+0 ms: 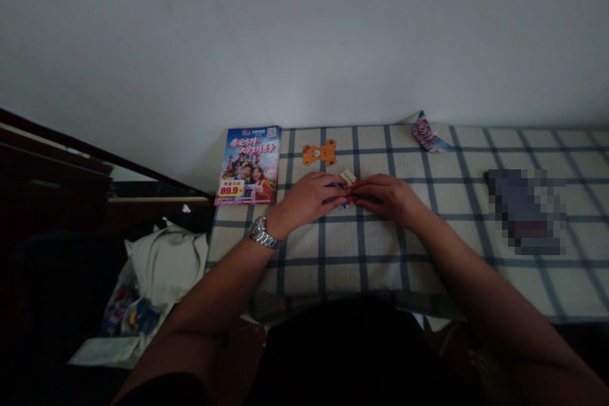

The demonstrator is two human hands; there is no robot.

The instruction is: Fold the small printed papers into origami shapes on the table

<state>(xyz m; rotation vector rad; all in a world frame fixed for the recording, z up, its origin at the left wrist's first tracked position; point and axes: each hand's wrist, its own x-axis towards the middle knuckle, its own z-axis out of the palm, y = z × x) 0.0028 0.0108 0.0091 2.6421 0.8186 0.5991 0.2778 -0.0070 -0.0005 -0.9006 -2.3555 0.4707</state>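
Between my hands is a small folded piece of printed paper (347, 176), blue and red with a pale strip at its top. My left hand (307, 201) pinches it from the left, a metal watch (264, 233) on that wrist. From the right, the fingertips of my right hand (391, 198) close on the same paper. The fingers hide most of it, so its exact shape is unclear. Just above my left hand a brown cartoon bear (320, 152) lies flat on the checked tablecloth (304, 279).
A stack of printed flyers (250, 166) lies at the table's left end. Near the wall stands a folded paper piece (427, 134). A blurred-out dark object (526, 212) rests at the right. Bags (166, 260) sit below the left edge.
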